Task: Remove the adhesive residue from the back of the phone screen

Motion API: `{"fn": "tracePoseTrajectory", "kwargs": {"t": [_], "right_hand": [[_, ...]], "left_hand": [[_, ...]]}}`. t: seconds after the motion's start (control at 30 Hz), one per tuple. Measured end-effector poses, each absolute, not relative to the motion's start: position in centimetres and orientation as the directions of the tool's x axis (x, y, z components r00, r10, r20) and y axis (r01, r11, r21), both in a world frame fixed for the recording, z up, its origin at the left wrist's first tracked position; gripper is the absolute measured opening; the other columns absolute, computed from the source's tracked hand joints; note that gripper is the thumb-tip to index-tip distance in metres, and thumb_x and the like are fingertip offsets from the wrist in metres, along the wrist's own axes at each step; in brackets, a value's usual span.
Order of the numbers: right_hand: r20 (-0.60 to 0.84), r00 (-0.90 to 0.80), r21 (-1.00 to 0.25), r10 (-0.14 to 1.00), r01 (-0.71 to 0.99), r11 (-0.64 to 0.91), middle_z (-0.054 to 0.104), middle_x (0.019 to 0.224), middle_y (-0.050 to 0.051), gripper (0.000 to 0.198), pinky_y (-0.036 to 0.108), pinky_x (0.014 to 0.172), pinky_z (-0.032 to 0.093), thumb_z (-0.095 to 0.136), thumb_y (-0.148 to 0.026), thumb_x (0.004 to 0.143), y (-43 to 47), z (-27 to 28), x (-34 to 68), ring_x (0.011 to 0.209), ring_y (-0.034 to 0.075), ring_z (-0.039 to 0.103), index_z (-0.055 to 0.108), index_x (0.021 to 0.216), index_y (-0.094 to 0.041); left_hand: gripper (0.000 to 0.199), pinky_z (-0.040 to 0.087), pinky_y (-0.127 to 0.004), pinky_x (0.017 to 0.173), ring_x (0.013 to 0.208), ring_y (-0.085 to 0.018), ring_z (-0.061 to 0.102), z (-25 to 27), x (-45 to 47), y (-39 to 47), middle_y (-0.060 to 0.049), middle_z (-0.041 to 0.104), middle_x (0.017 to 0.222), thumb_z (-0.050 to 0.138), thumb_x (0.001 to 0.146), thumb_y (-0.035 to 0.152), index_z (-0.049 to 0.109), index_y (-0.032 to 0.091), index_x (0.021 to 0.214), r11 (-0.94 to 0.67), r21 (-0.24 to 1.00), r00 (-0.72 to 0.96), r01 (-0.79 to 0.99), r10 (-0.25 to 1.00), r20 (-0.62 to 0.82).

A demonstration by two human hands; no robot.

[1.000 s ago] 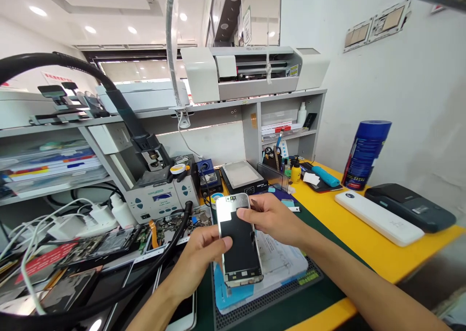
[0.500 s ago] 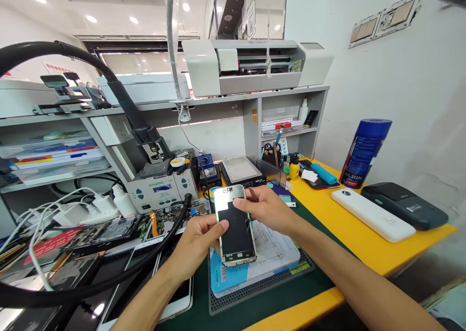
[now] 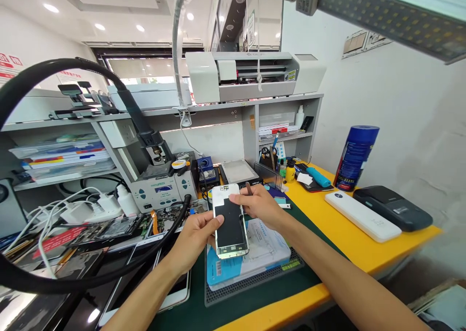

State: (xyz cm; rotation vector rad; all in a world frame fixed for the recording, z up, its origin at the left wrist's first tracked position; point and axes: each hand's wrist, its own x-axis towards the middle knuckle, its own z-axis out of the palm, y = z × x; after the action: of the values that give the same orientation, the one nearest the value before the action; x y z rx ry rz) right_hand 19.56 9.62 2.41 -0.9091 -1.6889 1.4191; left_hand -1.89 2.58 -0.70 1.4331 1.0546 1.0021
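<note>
Left hand [image 3: 198, 233] pinching phone panel [image 3: 230, 224] by left edge, right hand [image 3: 260, 206] pinching upper right side. Dark stick [image 3: 249, 189] in there too, maybe tweezers, hard to tell. Panel's above blue-white box [image 3: 269, 246], yellow desk [image 3: 320, 207]. White machine [image 3: 255, 91] on grey shelf [image 3: 251, 127] behind.

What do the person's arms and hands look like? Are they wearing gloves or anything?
No gloves! The left hand and right hand are both bare, and no rings show on the fingers in view. No watch or bracelet shows on either wrist. The forearms have no sleeves as far as the picture shows.
</note>
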Motion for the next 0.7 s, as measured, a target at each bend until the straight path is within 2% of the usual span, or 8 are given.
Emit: {"fn": "tracePoseTrajectory", "kwargs": {"t": [0.13, 0.27, 0.37, 0.7], "right_hand": [[0.048, -0.462, -0.996, 0.886, 0.044, 0.077, 0.062, 0.076, -0.006, 0.027, 0.019, 0.048, 0.046, 0.07, -0.039, 0.108, 9.7, 2.8, 19.8, 0.053, 0.007, 0.053, 0.068, 0.096, -0.015], [0.054, -0.418, -0.997, 0.907, 0.019, 0.069, 0.061, 0.075, -0.006, 0.028, 0.018, 0.046, 0.044, 0.069, -0.04, 0.109, 10.0, 3.1, 20.3, 0.05, 0.006, 0.05, 0.067, 0.097, -0.015], [0.069, -0.392, -0.997, 0.917, -0.003, 0.074, 0.061, 0.075, -0.006, 0.028, 0.018, 0.045, 0.044, 0.069, -0.04, 0.109, 10.2, 3.1, 20.3, 0.05, 0.006, 0.05, 0.067, 0.096, -0.015], [0.127, -0.458, -0.992, 0.88, -0.062, 0.11, 0.054, 0.068, -0.009, 0.027, 0.016, 0.04, 0.035, 0.071, -0.035, 0.108, 9.9, 3.4, 20.7, 0.045, 0.004, 0.04, 0.065, 0.09, -0.015]], "left_hand": [[0.042, 0.058, -0.028, 0.061, 0.067, -0.013, 0.067, -0.2, -1.5, 2.2, -0.001, 0.071, 0.089, 0.062, 0.108, 0.057, 0.07, 0.016, 0.109, 0.009, 0.993, 0.35, 0.116, 0.935, -0.05], [0.043, 0.054, -0.023, 0.051, 0.056, -0.01, 0.063, 0.1, -1.4, 1.7, 0.002, 0.069, 0.076, 0.063, 0.108, 0.056, 0.07, 0.015, 0.096, 0.06, 0.979, 0.508, 0.193, 0.848, -0.152], [0.049, 0.051, -0.022, 0.048, 0.049, -0.009, 0.059, 0.1, -1.4, 1.5, 0.005, 0.066, 0.066, 0.062, 0.108, 0.058, 0.07, 0.015, 0.087, 0.042, 0.975, 0.564, 0.219, 0.81, -0.162], [0.048, 0.053, -0.024, 0.052, 0.052, -0.009, 0.06, -0.2, -1.6, 2.0, 0.005, 0.065, 0.068, 0.061, 0.108, 0.058, 0.067, 0.016, 0.086, -0.029, 0.982, 0.472, 0.186, 0.879, -0.064]]}}
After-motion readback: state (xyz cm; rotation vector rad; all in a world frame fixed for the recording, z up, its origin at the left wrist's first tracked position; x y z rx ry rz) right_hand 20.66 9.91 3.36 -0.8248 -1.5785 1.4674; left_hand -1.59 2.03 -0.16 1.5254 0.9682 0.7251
